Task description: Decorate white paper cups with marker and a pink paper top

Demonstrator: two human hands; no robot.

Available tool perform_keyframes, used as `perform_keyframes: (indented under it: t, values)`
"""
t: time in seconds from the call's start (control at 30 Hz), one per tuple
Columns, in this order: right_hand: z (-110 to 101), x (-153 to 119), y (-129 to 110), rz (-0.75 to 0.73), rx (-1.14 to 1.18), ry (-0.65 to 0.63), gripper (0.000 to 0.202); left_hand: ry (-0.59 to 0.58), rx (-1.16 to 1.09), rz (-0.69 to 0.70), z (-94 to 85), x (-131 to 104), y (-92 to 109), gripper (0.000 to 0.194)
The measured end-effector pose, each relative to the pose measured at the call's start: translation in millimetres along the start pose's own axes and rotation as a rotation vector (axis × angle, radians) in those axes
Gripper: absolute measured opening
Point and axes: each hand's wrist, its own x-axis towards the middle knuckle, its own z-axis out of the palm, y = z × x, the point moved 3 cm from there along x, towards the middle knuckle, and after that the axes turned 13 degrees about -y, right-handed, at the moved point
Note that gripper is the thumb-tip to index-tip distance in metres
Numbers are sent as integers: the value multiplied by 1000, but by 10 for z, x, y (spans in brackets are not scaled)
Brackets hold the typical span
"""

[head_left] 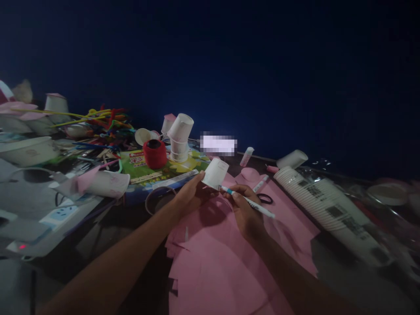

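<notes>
Left hand [192, 194] grips a small white paper cup [215, 173], held tilted just above the pink paper [223, 253] that covers the near middle of the bench [108, 227]. Right hand [244, 205] is closed around a white pen [251, 202] with a teal band, its tip touching the cup's lower wall. The pen's barrel carries dark print too small to read.

Behind the cup lies a green and yellow packet [141, 162] with a red label; its lettering is blurred. On it stand a red spool of thread [155, 154] and a stack of white cups [180, 139]. To the right lies a long sleeve of nested cups [328, 205] bearing dark barcode-like marks, unreadable. Black scissors [264, 198] rest on the paper just beyond the right hand. Coloured pipe cleaners [105, 122] crowd the far left.

The paper's near left edge is jagged with cuts. Open room lies over the paper, between the forearms.
</notes>
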Motion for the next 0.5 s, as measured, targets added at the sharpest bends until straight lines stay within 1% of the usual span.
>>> perform_keyframes:
  t: [0.2, 0.33, 0.5]
  values:
    - [31, -22, -22, -21, -53, -47, 8, 18, 11, -5, 0, -8, 10, 39]
    - [47, -30, -36, -16, -24, -85, 6, 18, 34, 3, -10, -8, 13, 39]
    - [10, -19, -20, -20, -32, -41, 7, -20, 1, -5, 0, -4, 9, 38]
